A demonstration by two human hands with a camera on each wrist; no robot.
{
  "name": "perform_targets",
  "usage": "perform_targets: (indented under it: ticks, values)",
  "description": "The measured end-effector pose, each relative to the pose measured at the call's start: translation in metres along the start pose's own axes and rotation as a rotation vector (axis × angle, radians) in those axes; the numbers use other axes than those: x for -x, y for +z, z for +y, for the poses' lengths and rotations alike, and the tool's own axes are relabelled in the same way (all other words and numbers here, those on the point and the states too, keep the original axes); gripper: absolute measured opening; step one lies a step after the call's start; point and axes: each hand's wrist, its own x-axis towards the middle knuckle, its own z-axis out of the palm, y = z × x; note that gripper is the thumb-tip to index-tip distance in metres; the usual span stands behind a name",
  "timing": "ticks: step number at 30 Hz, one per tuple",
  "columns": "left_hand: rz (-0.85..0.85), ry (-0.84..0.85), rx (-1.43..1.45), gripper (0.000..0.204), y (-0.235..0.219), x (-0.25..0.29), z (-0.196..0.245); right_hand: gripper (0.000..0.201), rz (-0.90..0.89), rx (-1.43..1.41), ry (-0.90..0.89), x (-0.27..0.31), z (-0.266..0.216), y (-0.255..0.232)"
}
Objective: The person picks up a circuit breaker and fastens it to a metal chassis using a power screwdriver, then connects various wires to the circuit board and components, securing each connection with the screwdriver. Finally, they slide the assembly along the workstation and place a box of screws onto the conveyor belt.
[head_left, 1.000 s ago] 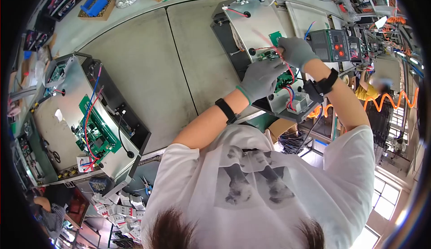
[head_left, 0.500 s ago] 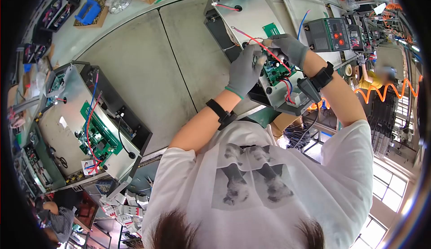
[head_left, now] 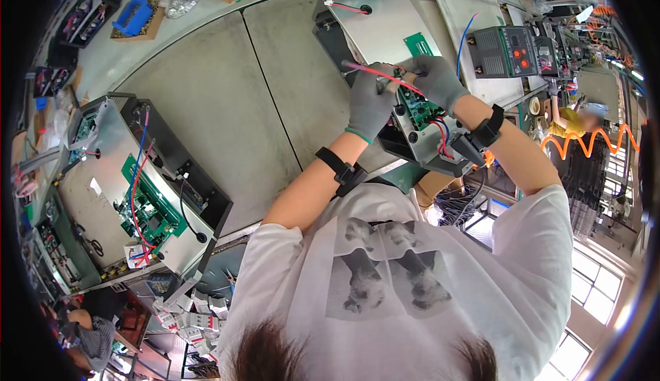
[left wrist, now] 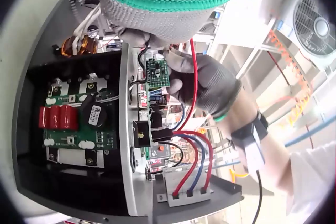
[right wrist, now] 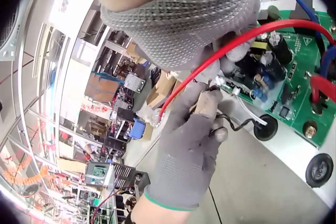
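Two grey-gloved hands meet over a metal chassis. The left hand is on its left side, and in the right wrist view the left hand pinches a thin black wire near its end. The right hand has its fingers curled; in the left wrist view the right hand holds the edge of a small upright green board. Its fingertips are partly hidden. A loose red wire passes over both hands. Below them lies the large green circuit board.
A second chassis with a green board stands at the left. A control box is right of the hands. Blue bin and parts boxes line the back edge. A person in yellow is at far right.
The left hand has moved left and up from the large board to the chassis's left side. The right hand has shifted slightly left, and the hands have drawn together under the red wire.
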Motion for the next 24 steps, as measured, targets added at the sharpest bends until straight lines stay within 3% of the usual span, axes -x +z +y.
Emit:
perform_targets:
  ticks: [2,6,8,16,18,24]
  values:
    - [-0.07,-0.214,0.336,0.018,0.001,0.005,-0.021,0.022,0.051,0.091,0.017,0.011,-0.016,0.0]
    - [-0.148,-0.305,0.298,0.015,-0.002,0.007,-0.022,0.021,0.132,-0.129,0.052,0.024,-0.027,0.007]
    - [-0.156,-0.243,0.23,0.015,-0.002,0.006,-0.03,0.02,0.151,-0.166,0.148,0.026,-0.032,0.007]
    - [-0.086,-0.209,0.171,0.012,-0.006,0.004,-0.018,0.019,0.213,-0.121,0.178,0.025,-0.03,0.016]
    - [-0.092,-0.191,0.173,0.013,-0.007,0.003,-0.017,0.017,0.301,-0.177,0.213,0.028,-0.028,0.022]
    - [-0.083,-0.186,0.253,0.016,0.001,0.003,-0.029,0.014,0.223,-0.277,0.247,0.022,-0.029,0.015]
